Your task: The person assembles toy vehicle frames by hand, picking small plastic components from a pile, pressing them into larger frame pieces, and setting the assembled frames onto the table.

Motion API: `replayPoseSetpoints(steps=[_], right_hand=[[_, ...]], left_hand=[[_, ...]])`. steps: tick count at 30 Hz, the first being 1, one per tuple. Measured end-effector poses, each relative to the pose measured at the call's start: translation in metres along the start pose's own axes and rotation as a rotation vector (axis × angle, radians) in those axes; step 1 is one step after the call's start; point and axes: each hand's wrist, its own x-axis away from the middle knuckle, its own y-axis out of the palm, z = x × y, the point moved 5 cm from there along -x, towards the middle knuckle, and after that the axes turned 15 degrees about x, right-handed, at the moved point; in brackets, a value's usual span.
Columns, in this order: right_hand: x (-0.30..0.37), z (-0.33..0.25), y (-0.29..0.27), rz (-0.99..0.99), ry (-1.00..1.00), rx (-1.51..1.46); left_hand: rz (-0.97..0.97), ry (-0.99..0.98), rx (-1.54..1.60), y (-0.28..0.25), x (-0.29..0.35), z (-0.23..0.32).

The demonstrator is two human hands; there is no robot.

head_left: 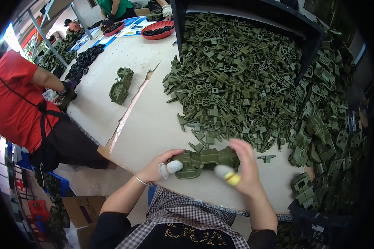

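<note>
Risk here sits mostly in the grip; the olive-green toy vehicle body (204,161) lies lengthwise near the near edge of the counter (153,124), held from both ends. The left hand (160,166) is curled about its left end, the cloth-wrapped thumb (172,167) pressing on top; the right hand (245,166) sits at the right end, blurred, its fingers spread rather than clamped, a taped fingertip (228,174) against the part; whether that hand truly grips or only steadies, I cannot tell.

Things that could go wrong, as a judgement only:
- the body could pivot out of the left hand, since the right looks loose; it lies close to the near edge, so a slip could send it off the counter into the lap or onto the floor;
- the cloth and tape on the fingers probably dull the feel, so a small piece could be set crooked without notice;
- 1 small loose green piece (266,158) lies just beside the right hand; a sweep of the wrist could knock it toward the edge;
- the big heap of small green parts (232,79) slopes down toward the hands; a nudge could spill parts under the body;
- the larger shells piled at the right edge (324,137) look unstable too.

A second vehicle body (121,85) lies well apart toward the far left, near a person in a red top (12,99).
</note>
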Motion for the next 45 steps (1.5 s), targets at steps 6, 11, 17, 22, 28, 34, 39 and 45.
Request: replayPoseSetpoints(steps=[6,11,17,22,28,34,39,45], right_hand=[[-0.015,-0.033,0.060,-0.358,-0.192,0.273],[-0.015,-0.035,0.058,-0.285,-0.183,0.332],[-0.022,-0.035,0.067,-0.461,-0.170,0.382],[-0.022,-0.031,0.073,-0.539,-0.147,0.360],[-0.016,-0.038,0.063,-0.357,-0.122,0.355],[-0.003,-0.032,0.030,-0.229,-0.200,0.414],[0.032,0.021,-0.054,0.282,0.103,0.297],[0.077,0.116,-0.097,0.284,0.729,0.981]], left_hand=[[0.021,0.122,0.075,0.017,-0.005,0.000],[0.043,0.156,0.190,0.016,-0.009,-0.001],[0.056,0.157,0.317,0.018,-0.007,-0.002],[0.103,0.191,0.307,0.017,-0.005,-0.011],[0.073,0.178,0.272,0.023,-0.003,-0.010],[0.241,0.218,0.248,0.011,0.006,-0.007],[0.575,0.396,0.648,-0.072,0.016,-0.003],[0.917,0.375,0.732,-0.193,-0.026,-0.025]])
